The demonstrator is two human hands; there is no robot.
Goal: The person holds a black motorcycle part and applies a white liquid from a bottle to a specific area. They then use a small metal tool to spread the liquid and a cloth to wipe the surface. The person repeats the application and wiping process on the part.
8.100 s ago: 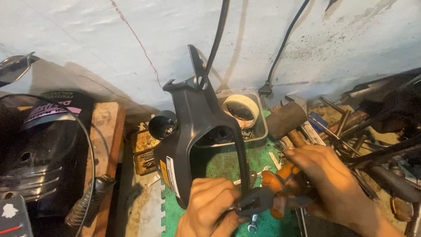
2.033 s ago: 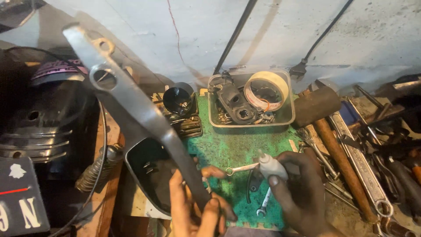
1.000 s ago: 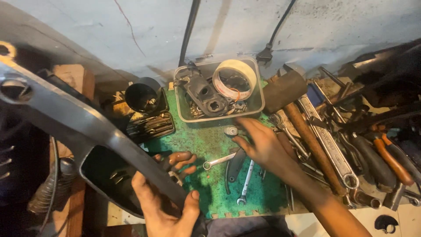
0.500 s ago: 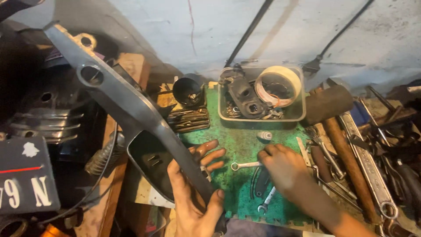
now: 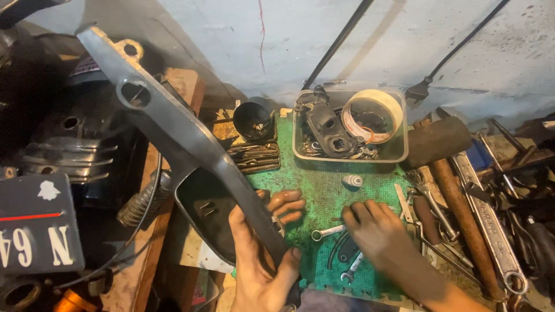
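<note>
My left hand (image 5: 263,254) grips the lower end of a long dark grey metal cover (image 5: 191,144), which slants up to the far left with mounting holes at its top. My right hand (image 5: 378,234) lies palm down on the green mat (image 5: 324,190), fingers spread over small spanners (image 5: 329,232) and a dark curved part (image 5: 347,254). It holds nothing. A small silver cap (image 5: 351,181) stands on the mat just beyond it.
A clear plastic tray (image 5: 347,155) holds a tape roll (image 5: 373,115) and dark parts. A mallet (image 5: 448,167) and large spanners (image 5: 488,225) lie right. An engine block (image 5: 75,150) and a number plate (image 5: 34,231) sit left. Cables hang on the wall.
My right hand has let go of the tool it held and come down flat onto the mat over the small spanners. The left hand still holds the grey cover, now slanted up-left.
</note>
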